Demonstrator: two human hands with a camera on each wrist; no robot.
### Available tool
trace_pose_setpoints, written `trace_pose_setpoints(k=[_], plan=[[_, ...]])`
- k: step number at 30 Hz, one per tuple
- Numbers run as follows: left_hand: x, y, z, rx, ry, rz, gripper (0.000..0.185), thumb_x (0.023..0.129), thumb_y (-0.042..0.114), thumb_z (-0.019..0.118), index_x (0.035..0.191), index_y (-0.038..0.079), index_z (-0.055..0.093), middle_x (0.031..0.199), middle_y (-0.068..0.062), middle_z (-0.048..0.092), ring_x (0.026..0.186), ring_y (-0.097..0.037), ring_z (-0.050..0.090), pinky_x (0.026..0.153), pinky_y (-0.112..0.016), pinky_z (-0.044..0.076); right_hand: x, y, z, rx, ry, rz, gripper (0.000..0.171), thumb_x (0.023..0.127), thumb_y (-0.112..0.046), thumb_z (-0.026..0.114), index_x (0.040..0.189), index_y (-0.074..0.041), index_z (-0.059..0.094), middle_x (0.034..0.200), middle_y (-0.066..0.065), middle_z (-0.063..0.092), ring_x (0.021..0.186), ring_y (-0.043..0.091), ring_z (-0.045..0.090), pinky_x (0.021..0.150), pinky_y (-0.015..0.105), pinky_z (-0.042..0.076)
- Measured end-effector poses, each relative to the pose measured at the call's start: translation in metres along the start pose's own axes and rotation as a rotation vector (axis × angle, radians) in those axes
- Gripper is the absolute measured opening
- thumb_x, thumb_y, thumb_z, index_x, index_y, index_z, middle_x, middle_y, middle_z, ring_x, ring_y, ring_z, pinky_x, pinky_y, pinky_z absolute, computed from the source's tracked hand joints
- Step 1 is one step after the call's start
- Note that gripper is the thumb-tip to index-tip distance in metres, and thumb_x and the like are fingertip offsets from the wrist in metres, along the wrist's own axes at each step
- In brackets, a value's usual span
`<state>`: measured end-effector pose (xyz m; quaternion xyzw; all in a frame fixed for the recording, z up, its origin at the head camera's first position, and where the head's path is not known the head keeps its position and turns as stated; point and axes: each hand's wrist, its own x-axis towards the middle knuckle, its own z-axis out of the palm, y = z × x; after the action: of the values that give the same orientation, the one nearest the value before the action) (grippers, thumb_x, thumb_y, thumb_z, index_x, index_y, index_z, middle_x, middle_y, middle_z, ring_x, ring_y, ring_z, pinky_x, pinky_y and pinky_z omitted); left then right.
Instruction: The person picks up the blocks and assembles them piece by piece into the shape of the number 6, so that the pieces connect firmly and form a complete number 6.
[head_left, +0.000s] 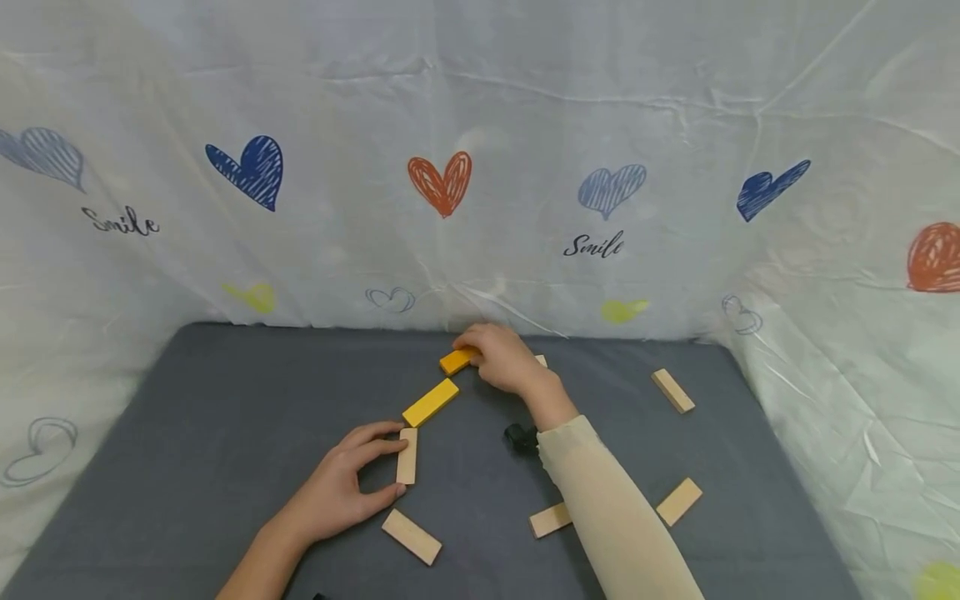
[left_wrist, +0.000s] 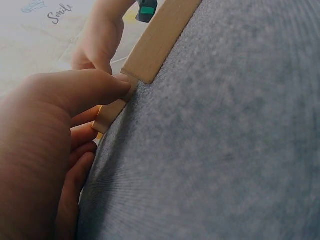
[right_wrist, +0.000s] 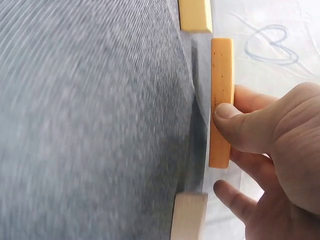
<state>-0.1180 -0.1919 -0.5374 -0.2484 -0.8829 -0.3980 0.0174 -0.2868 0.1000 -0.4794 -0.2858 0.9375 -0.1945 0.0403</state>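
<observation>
My left hand (head_left: 393,468) pinches a plain wooden block (head_left: 407,456) lying on the grey mat (head_left: 225,417), index finger at its far end and thumb at its near end. In the left wrist view my thumb (left_wrist: 95,87) presses the end of this block (left_wrist: 112,114). My right hand (head_left: 472,357) reaches to the mat's back edge and grips an orange block (head_left: 456,361). The right wrist view shows my thumb (right_wrist: 235,122) on the orange block (right_wrist: 221,100) and fingers behind it. A yellow block (head_left: 431,402) lies between the two held blocks.
Loose wooden blocks lie at the right (head_left: 672,390), front right (head_left: 678,501), under my right forearm (head_left: 550,519) and by my left wrist (head_left: 411,537). A white cloth with hearts (head_left: 480,192) walls the mat on three sides.
</observation>
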Motion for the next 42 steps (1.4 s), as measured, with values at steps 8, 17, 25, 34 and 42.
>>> trace_pose_setpoints(k=[8, 17, 25, 34, 42], plan=[[0.0, -0.002, 0.0, 0.004, -0.001, 0.006, 0.059, 0.088, 0.028, 0.096, 0.142, 0.027, 0.073, 0.158, 0.008, 0.055, 0.146, -0.023, 0.054, 0.112, -0.058, 0.052, -0.009, 0.002, -0.004, 0.013, -0.013, -0.017, 0.035, 0.106, 0.002, 0.068, 0.136, -0.014, 0.077, 0.135, 0.003, 0.071, 0.13, 0.027, 0.063, 0.12, 0.05, 0.042], [0.001, 0.0, -0.001, 0.009, 0.004, 0.014, 0.059, 0.087, 0.025, 0.097, 0.141, 0.025, 0.074, 0.158, 0.007, 0.056, 0.146, -0.024, 0.054, 0.112, -0.058, 0.052, -0.014, 0.006, 0.0, 0.046, -0.021, -0.013, 0.036, 0.105, 0.004, 0.068, 0.135, -0.013, 0.077, 0.135, 0.003, 0.072, 0.129, 0.026, 0.065, 0.116, 0.043, 0.049], [0.0, 0.001, -0.001, 0.013, 0.001, -0.002, 0.058, 0.087, 0.024, 0.097, 0.14, 0.026, 0.074, 0.158, 0.007, 0.056, 0.146, -0.024, 0.054, 0.112, -0.059, 0.052, -0.017, 0.006, 0.001, 0.05, -0.035, -0.013, 0.036, 0.105, 0.004, 0.067, 0.135, -0.013, 0.077, 0.135, 0.002, 0.071, 0.13, 0.026, 0.064, 0.116, 0.042, 0.049], [0.001, 0.002, -0.001, 0.01, -0.003, -0.006, 0.059, 0.086, 0.024, 0.097, 0.14, 0.025, 0.074, 0.157, 0.007, 0.056, 0.146, -0.024, 0.054, 0.113, -0.059, 0.052, -0.019, 0.007, 0.002, 0.039, -0.041, -0.018, 0.037, 0.105, 0.004, 0.067, 0.136, -0.014, 0.077, 0.137, 0.001, 0.071, 0.131, 0.026, 0.064, 0.117, 0.043, 0.049], [0.001, 0.003, 0.0, 0.013, -0.002, -0.008, 0.058, 0.086, 0.023, 0.097, 0.14, 0.024, 0.075, 0.157, 0.006, 0.057, 0.146, -0.025, 0.054, 0.113, -0.06, 0.051, -0.02, 0.004, 0.001, 0.037, -0.054, -0.02, 0.036, 0.105, 0.003, 0.067, 0.136, -0.013, 0.077, 0.136, 0.003, 0.071, 0.13, 0.026, 0.064, 0.117, 0.044, 0.049]])
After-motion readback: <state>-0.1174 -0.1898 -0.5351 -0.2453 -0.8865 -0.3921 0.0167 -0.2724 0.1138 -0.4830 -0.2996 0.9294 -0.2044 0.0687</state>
